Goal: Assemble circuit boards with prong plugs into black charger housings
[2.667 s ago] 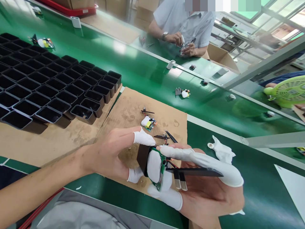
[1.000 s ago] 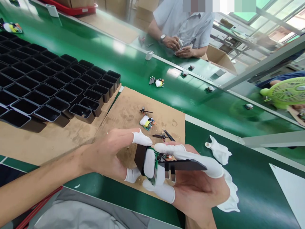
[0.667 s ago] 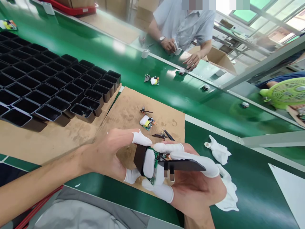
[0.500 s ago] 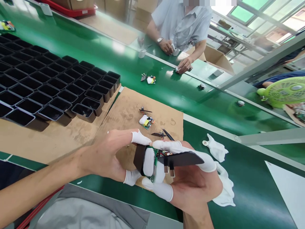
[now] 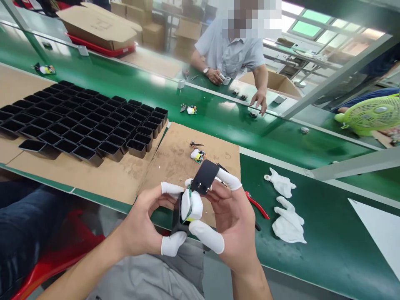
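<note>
My left hand (image 5: 142,227) and my right hand (image 5: 233,218) meet in front of my chest, both with white finger cots on thumb and fingers. Together they grip a small charger assembly: a black shell (image 5: 175,216) pinched by my left hand, a white block on a green circuit board (image 5: 191,205) between both hands, and a black plug plate (image 5: 204,176) held up by my right fingers. The assembly hovers above the near edge of a brown cardboard sheet (image 5: 175,156).
A black tray of square cells (image 5: 84,125) lies at left on cardboard. A loose circuit board (image 5: 198,155), red-handled cutters (image 5: 258,205) and two white gloves (image 5: 289,223) lie on the green bench. A person's hand (image 5: 259,100) reaches over the conveyor; a green fan (image 5: 370,114) stands at right.
Both hands pulled nearer to my body and the assembly turned, the plug plate now tilted upward. My view rose and widened. The white glove left my right hand's side. The person opposite stretched a hand forward.
</note>
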`<act>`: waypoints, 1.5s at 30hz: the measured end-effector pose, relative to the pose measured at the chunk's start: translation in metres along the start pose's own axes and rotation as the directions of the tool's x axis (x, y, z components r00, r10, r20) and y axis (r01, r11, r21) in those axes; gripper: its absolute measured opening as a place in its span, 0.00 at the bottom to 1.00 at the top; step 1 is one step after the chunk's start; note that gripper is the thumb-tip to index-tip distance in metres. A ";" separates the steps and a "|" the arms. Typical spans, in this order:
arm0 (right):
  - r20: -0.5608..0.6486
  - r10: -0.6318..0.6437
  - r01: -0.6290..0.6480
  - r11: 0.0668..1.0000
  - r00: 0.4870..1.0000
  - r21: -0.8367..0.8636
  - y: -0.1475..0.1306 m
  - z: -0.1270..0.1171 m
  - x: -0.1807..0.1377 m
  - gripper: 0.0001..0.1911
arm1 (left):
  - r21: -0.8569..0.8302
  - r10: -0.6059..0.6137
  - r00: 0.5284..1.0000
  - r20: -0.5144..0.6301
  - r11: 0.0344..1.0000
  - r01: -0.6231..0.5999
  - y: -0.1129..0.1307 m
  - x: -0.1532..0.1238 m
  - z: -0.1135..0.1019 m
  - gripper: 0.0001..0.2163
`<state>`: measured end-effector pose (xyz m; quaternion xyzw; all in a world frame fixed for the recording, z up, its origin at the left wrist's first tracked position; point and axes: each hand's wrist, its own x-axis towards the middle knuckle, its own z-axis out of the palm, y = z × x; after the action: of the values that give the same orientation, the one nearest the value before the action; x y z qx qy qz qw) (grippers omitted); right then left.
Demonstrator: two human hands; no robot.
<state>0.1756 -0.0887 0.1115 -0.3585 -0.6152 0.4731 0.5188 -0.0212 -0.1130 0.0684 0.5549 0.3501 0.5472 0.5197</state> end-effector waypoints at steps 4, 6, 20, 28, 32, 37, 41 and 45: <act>0.007 -0.018 0.018 0.999 1.000 -0.043 -0.009 0.008 -0.013 0.50 | 0.058 0.070 0.998 -0.007 0.996 -0.069 0.009 -0.012 -0.008 0.32; 0.008 -0.079 0.079 0.995 0.997 -0.054 -0.012 0.011 -0.019 0.49 | 0.088 0.118 0.993 0.005 0.989 -0.118 0.012 -0.017 -0.012 0.33; 0.048 -0.196 0.200 0.972 0.980 -0.123 -0.021 0.008 -0.034 0.48 | 0.211 0.233 0.972 0.017 0.950 -0.231 0.011 -0.024 -0.010 0.33; 0.001 -0.260 0.259 0.964 0.966 -0.055 -0.014 0.003 -0.039 0.49 | 0.223 0.323 0.945 0.055 0.918 -0.327 0.006 -0.022 -0.011 0.38; -0.187 -0.281 0.275 0.960 0.941 -0.059 -0.019 0.004 -0.049 0.39 | 0.213 0.364 0.927 0.090 0.902 -0.375 0.005 -0.019 -0.011 0.32; -0.140 -0.243 0.234 0.969 0.960 -0.076 -0.023 -0.002 -0.051 0.38 | 0.195 0.396 0.912 0.102 0.891 -0.409 0.005 -0.015 -0.006 0.33; -0.105 -0.249 0.239 0.966 0.963 -0.098 -0.018 -0.007 -0.048 0.37 | 0.174 0.382 0.917 0.119 0.901 -0.398 0.006 -0.012 -0.003 0.35; -0.094 -0.334 0.319 0.937 0.938 -0.145 -0.014 -0.010 -0.048 0.44 | 0.183 0.394 0.910 0.129 0.893 -0.412 0.004 -0.011 -0.002 0.37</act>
<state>0.1955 -0.1353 0.1105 -0.3106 -0.6635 0.3182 0.6017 -0.0254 -0.1242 0.0698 0.6898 0.2588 0.5787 0.3498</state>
